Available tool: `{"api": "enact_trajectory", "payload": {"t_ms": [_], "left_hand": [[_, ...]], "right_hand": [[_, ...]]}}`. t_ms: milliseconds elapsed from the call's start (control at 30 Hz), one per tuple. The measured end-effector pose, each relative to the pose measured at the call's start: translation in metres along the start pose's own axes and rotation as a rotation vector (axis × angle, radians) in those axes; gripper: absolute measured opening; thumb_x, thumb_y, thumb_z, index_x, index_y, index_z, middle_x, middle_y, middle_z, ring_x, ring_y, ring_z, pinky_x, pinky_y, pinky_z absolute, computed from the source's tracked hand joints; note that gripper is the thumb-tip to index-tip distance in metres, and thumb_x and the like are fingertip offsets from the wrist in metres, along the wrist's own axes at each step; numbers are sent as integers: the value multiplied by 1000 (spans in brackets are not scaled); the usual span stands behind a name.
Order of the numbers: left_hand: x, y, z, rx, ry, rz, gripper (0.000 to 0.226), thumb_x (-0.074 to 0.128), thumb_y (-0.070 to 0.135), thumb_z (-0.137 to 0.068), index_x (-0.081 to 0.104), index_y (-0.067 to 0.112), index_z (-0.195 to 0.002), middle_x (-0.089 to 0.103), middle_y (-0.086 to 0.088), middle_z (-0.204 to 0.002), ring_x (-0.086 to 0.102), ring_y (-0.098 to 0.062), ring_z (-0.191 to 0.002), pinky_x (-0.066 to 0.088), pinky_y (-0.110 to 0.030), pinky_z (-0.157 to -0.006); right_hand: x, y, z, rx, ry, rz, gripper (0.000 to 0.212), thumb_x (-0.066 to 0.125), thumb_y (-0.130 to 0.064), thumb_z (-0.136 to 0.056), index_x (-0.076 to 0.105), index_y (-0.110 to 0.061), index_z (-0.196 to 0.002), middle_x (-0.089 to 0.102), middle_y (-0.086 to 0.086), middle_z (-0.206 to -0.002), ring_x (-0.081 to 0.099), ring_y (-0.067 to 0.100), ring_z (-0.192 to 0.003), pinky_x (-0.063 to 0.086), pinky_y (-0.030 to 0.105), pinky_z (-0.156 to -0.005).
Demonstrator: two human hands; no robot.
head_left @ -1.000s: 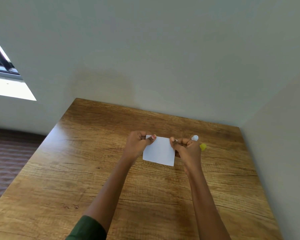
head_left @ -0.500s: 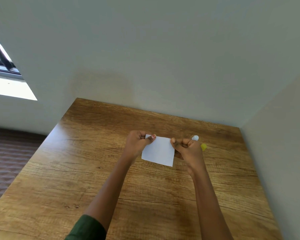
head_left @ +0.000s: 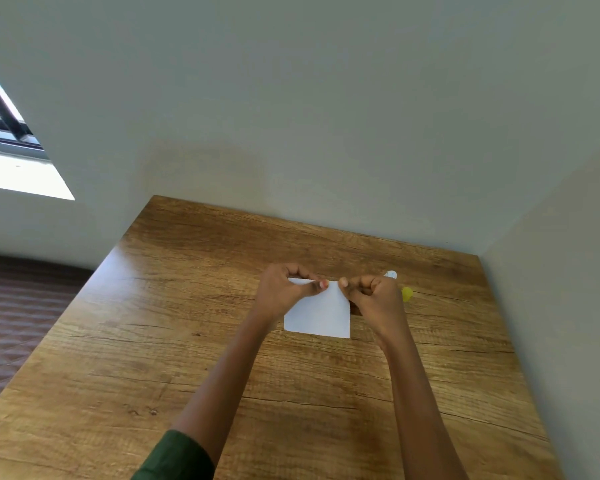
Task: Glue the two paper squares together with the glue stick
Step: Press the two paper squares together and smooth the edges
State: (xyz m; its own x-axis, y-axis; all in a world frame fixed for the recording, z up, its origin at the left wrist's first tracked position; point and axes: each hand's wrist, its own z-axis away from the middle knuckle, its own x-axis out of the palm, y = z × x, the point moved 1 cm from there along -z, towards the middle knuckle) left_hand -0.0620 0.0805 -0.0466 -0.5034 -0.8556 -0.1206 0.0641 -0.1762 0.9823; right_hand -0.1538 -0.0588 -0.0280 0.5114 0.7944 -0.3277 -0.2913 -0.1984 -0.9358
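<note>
The white paper (head_left: 317, 313) hangs just right of the desk's (head_left: 194, 348) middle, held up by its far edge. The left hand (head_left: 284, 289) pinches that edge between thumb and forefinger at the sheet's 11 o'clock, and the right hand (head_left: 374, 299) pinches it at 1 o'clock, the fingertips almost meeting. The step looks like matching and pressing the far edges of the squares. To do it well, the corners should be lined up before any firm pressure, since fresh glue lets layers slide. The pinch should then travel from 12 o'clock out toward both corners. After that the sheet can be laid flat and smoothed toward 6 o'clock to push out air. A light touch suits paper this thin, which creases easily. Only one plain white face shows, so I cannot tell whether two layers are stacked. Its near edge is straight with crisp corners, its right side bows slightly, and whether the near edge touches the desk is unclear. At 2 o'clock of the right hand a white piece (head_left: 391, 274) and a yellow piece (head_left: 407, 293) peek out, likely the glue stick and its cap. A green sleeve (head_left: 174, 459) shows at 6 o'clock.
</note>
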Motion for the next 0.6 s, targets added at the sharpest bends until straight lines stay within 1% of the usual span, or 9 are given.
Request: {"api": "enact_trajectory", "payload": {"t_ms": [100, 233, 267, 333, 400, 467, 533, 600], "left_hand": [[0, 1, 0, -6, -5, 6, 20, 83, 25, -66, 73, 10, -73, 72, -2, -84, 66, -19, -75, 50, -27, -57], [1, 3, 0, -5, -3, 2, 14, 81, 22, -68, 72, 12, -70, 71, -1, -81, 63, -15, -69, 47, -25, -54], [1, 3, 0, -1, -2, 1, 13, 81, 22, -69, 72, 13, -69, 71, -1, -80, 63, -15, -69, 46, -25, -54], [1, 4, 0, 7, 3, -5, 11, 81, 21, -69, 72, 15, -67, 70, 0, -77, 62, -12, -66, 45, -21, -52], [1, 4, -1, 16, 11, -13, 12, 80, 21, -70, 72, 13, -69, 70, 3, -76, 62, -5, -62, 43, -15, -48], [-1, 5, -2, 30, 16, -13, 14, 79, 22, -71, 73, 10, -73, 71, 2, -76, 61, -1, -60, 44, -14, -49], [-2, 4, -4, 49, 2, -30, 15, 78, 24, -73, 75, 10, -77, 73, -1, -80, 63, -5, -66, 45, -16, -54], [-1, 3, -5, 57, -21, -44, 12, 76, 23, -74, 76, 11, -78, 73, -2, -82, 63, -9, -72, 45, -18, -58]], "right_hand": [[1, 0, 0, -6, -3, 33, 15, 66, -20, -86, 71, -8, -78, 73, 7, -79, 70, 17, -74, 56, 23, -60], [1, -2, -1, -10, 12, 49, 21, 64, -20, -88, 71, -3, -77, 73, 15, -79, 70, 25, -75, 59, 35, -68], [2, -2, -1, -18, 20, 54, 22, 64, -19, -88, 71, -1, -77, 73, 17, -79, 70, 27, -75, 60, 36, -68], [3, -2, 0, -35, 35, 62, 23, 63, -20, -89, 70, -1, -77, 72, 20, -79, 69, 30, -76, 59, 38, -68], [2, -4, 1, -33, 19, 44, 21, 62, -22, -89, 70, -6, -79, 72, 18, -81, 69, 29, -78, 59, 35, -67], [1, -6, 2, -1, -36, -23, 17, 66, -26, -85, 71, -10, -82, 73, 15, -82, 70, 26, -82, 59, 37, -70], [1, -10, 3, 12, -84, -72, 17, 73, -29, -78, 72, -14, -84, 74, 13, -81, 71, 22, -81, 58, 40, -71], [1, -13, 3, 1, -98, -61, 17, 78, -30, -72, 72, -17, -81, 75, 6, -78, 72, 15, -76, 58, 37, -67]]}}
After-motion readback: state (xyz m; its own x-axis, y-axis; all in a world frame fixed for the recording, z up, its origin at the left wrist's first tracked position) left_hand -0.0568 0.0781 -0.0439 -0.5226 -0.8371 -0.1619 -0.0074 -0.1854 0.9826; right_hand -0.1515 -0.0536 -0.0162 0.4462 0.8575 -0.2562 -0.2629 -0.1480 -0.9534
